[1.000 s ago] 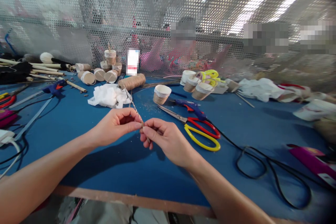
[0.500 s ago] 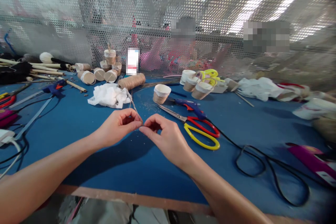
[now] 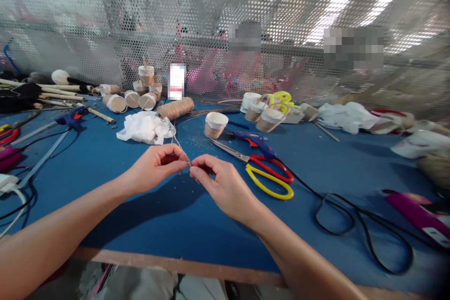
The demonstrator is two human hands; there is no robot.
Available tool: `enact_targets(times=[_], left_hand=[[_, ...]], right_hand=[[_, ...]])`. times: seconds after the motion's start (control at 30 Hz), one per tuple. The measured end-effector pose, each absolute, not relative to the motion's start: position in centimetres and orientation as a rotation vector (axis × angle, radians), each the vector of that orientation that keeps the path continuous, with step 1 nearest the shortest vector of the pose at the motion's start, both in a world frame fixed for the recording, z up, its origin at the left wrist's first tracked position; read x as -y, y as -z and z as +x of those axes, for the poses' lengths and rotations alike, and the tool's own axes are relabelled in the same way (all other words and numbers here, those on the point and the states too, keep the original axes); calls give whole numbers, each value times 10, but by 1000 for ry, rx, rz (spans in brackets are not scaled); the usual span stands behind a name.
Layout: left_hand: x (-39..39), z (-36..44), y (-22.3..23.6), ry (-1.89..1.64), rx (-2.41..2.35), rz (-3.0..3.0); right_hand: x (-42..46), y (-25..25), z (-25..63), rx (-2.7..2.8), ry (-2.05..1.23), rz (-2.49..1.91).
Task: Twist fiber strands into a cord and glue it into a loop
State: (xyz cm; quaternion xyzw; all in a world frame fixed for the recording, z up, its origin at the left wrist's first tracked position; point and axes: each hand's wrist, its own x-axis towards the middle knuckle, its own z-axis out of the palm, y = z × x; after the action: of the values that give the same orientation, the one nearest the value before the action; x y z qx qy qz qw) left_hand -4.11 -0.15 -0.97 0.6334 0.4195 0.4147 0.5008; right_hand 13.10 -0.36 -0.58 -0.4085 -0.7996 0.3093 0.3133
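Observation:
My left hand pinches a thin twisted twine between thumb and forefinger. That twine rises from my fingertips toward the white cloth and the roll of brown twine behind. My right hand is closed in a pinch at the twine's near end, its fingertips almost touching those of my left. Just beyond my hands stands a small twine-wrapped cup with a white cloth rim. Scissors with red and yellow handles lie right of my right hand, beside a blue glue gun.
Several wrapped cups are piled at the back left, near a phone. More cups and yellow cord sit at back right. A black cable loops across the right side. A perforated metal screen closes off the back.
My right fingertips have shifted slightly and now pinch the twine's end, close against my left fingers. The cup, scissors and glue gun have stayed in place.

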Motion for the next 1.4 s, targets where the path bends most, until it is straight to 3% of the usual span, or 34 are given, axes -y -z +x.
enact_targets(times=[0.47,0.77,1.07,1.4], left_hand=[[2,-41,9,-1013,-942,1502],[5,-37,11,-1058,-1028,1514],[5,-41,7,-1072,-900,1529],[13,-38,-7,-1081,-757,1518]], right_hand=[[2,5,132,1883,-1404,-977],[3,10,128,2012,-831,-1115],[4,3,132,1857,-1321,-979],[7,-7,137,1756,-1559,-831]])
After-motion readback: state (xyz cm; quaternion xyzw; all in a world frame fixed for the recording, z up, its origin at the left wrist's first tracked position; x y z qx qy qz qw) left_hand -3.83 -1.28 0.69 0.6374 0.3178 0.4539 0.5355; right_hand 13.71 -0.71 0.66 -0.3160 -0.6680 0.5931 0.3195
